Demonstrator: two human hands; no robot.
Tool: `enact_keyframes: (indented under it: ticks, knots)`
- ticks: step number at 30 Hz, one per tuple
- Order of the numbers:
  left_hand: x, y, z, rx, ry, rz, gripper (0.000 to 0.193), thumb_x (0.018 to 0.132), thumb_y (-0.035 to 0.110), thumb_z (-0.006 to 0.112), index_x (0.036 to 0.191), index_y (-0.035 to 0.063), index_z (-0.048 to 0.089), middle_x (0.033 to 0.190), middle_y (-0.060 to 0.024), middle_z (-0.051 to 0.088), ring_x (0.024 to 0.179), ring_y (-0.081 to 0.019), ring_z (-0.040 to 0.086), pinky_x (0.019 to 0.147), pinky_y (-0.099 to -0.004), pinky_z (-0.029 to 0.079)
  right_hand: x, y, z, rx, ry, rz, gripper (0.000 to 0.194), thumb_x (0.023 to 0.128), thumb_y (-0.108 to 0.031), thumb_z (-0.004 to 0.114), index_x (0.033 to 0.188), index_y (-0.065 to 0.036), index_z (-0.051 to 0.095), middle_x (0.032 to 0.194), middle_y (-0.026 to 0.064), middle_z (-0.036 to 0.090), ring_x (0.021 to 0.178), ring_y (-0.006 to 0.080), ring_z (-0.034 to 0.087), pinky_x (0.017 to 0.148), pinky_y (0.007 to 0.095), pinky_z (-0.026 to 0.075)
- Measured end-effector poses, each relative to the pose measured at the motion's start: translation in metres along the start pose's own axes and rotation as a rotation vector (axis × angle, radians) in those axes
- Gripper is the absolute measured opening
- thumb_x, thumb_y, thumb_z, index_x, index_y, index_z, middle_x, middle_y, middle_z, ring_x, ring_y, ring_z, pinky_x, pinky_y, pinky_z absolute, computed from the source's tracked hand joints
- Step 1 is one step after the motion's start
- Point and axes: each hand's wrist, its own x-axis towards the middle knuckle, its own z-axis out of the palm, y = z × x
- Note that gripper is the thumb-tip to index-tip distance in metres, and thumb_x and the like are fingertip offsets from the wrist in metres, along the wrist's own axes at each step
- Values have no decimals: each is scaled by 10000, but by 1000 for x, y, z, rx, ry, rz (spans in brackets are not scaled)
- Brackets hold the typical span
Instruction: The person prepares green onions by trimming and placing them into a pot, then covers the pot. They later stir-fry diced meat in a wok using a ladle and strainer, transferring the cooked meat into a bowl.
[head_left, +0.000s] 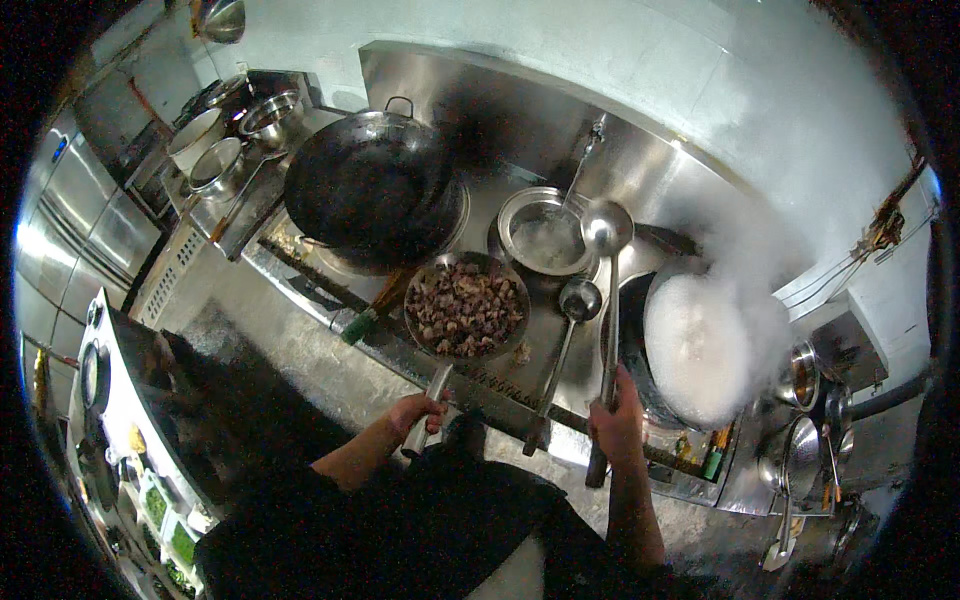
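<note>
My left hand (418, 418) grips the metal handle (433, 401) of a round pan or strainer. Its bowl (411, 334) is full of dark brown chunks, seemingly meat (466, 307), and sits over the stove's front part. In my right hand (619, 424) is the long handle of a steel ladle (606, 229), whose head is raised near a water pot. A second ladle (580, 300) lies on the steel stove top between my hands. To the right of my right hand, a wok (637, 300) holds pale foam (697, 349) and gives off thick steam.
Water runs from a tap (596, 131) into the steel pot (510, 225). A large black wok (360, 187) stands at the back left, with a green-ended brush (364, 326) before it. Several pots (217, 166) are at far left; a perforated strainer (799, 457) is at right.
</note>
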Motion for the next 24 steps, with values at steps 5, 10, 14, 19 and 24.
enact_keyframes:
  ticks: [5, 10, 14, 19, 24]
  knots:
    - [11, 16, -16, 306, 140, 48, 222, 842, 9, 568, 1058, 11, 515, 713, -43, 471, 568, -147, 429, 526, -302, 358, 140, -26, 18, 411, -47, -109, 679, 818, 31, 571, 1452, -46, 339, 749, 68, 599, 508, 142, 539, 444, 293, 441]
    - [3, 44, -12, 547, 152, 73, 182, 872, 53, 582, 1038, 40, 508, 735, -81, 549, 557, -191, 537, 507, -350, 457, 201, -34, 39, 301, 32, 72, 704, 790, 46, 580, 1447, -15, 331, 795, 78, 601, 547, 132, 541, 471, 287, 447]
    - [-5, 45, 3, 517, 275, 114, 193, 909, 84, 569, 1076, 26, 491, 770, -105, 593, 595, -216, 597, 519, -368, 493, 173, 16, 64, 251, 82, -17, 638, 804, 7, 616, 1401, -21, 396, 895, 83, 595, 582, 161, 561, 462, 313, 455]
    - [4, 54, -9, 655, 329, 27, 289, 923, 120, 590, 1177, 12, 505, 927, -143, 624, 753, -279, 642, 660, -428, 547, 206, 79, 98, 44, -189, 252, 493, 831, -45, 661, 1286, -23, 473, 847, 81, 583, 562, 145, 547, 454, 334, 433]
    - [41, 69, -37, 926, 515, 477, 566, 910, 200, 639, 1399, 39, 405, 1234, -213, 526, 1133, -368, 535, 962, -473, 455, 229, 99, 131, 516, -304, 458, 413, 844, -49, 637, 1228, -38, 486, 778, 102, 591, 564, 184, 560, 484, 317, 489]
